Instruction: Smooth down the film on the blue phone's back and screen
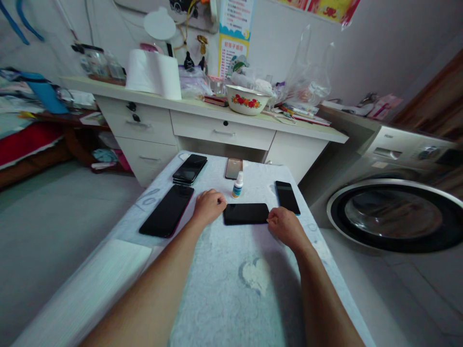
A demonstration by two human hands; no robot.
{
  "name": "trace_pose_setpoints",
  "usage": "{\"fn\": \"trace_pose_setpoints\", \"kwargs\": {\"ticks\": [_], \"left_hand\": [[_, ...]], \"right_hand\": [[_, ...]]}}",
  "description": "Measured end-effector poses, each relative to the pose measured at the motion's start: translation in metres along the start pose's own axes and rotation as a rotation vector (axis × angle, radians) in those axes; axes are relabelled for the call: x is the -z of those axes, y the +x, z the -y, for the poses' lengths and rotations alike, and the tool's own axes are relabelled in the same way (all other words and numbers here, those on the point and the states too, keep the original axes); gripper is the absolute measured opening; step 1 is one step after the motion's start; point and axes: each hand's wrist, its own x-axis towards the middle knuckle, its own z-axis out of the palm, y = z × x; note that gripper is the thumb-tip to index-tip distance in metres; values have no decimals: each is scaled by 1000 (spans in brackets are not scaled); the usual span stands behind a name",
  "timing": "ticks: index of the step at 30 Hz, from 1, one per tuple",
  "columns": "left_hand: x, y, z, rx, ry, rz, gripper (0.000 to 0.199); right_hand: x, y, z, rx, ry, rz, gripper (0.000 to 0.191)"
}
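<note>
A black phone (pixel 246 214) lies sideways, screen up, on the cloth-covered table (pixel 224 289). Beside its left end rests my left hand (pixel 210 206), fingers curled closed. My right hand (pixel 285 225) is closed at the phone's right end, fingertips touching or very near its edge. Just behind the phone stands a small white spray bottle (pixel 238 185) with a blue and yellow label. Farther back lies a phone case or phone (pixel 234 168). Another phone (pixel 287 197) is at the right, a larger dark tablet (pixel 167 211) at the left, and stacked phones (pixel 190 168) behind the tablet.
A white desk (pixel 222 135) with drawers stands beyond the table, holding a floral bowl (pixel 247 100), paper rolls (pixel 154 72) and plastic bags. At the right is a washing machine (pixel 394 212); a bed with red cloth (pixel 29 142) is at the far left.
</note>
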Motion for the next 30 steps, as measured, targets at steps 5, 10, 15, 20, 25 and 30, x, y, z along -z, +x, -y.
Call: {"fn": "trace_pose_setpoints", "kwargs": {"ticks": [5,10,15,20,25,30], "left_hand": [[1,0,-1,4,2,1,18],[1,0,-2,28,-5,11,18],[1,1,-3,45,-10,20,17],[1,1,-3,52,-3,23,16],[2,0,-4,35,-1,18,17],[2,1,-4,28,3,15,16]], "right_hand": [[-2,0,-3,-8,-26,-30,14],[-7,0,4,13,-21,-32,15],[-15,-1,22,48,-9,-7,15],[-25,-6,44,79,-13,-22,14],[-35,-10,63,147,-5,-52,17],[-40,-10,73,217,0,-58,18]]}}
